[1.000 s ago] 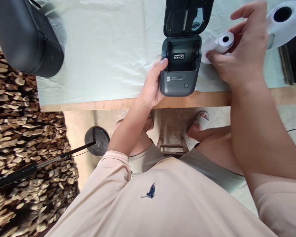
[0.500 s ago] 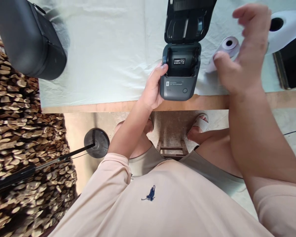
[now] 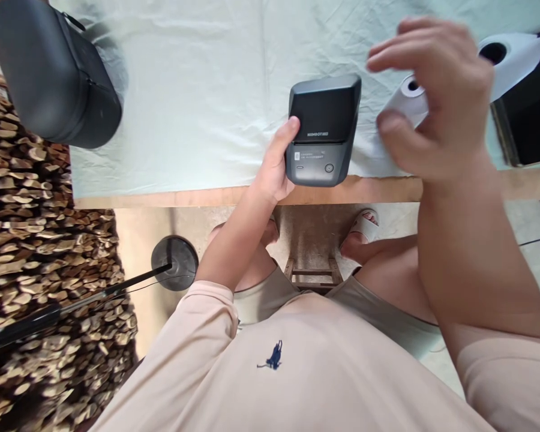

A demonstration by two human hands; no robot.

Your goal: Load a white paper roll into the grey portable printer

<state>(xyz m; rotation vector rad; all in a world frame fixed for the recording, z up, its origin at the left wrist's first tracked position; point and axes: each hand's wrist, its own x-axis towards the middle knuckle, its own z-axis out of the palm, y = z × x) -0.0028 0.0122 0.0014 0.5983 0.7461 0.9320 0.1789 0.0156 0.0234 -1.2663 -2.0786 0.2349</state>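
Observation:
My left hand [image 3: 279, 159] grips a dark grey label printer [image 3: 323, 129] by its left side, thumb on top. The printer's lid is down, and a power button shows on its lower face. To the right, my right hand [image 3: 441, 102] is raised and blurred, with thumb and fingers spread apart and nothing between them. Behind that hand stands a small white paper roll [image 3: 407, 102], partly hidden by the thumb and palm. A second, larger white roll [image 3: 519, 63] lies farther right, beyond the hand.
A black zippered case [image 3: 58, 78] stands at the table's left end. At the right end lies a dark flat device [image 3: 533, 108]. A pale cloth [image 3: 184, 90] covers the wooden-edged table. Stacked firewood [image 3: 49, 252] and a round stand base [image 3: 174, 263] are on the left below.
The printer's lid, raised before, is now shut over the roll compartment. My right hand has shifted a little left and stays open; the left hand keeps its hold.

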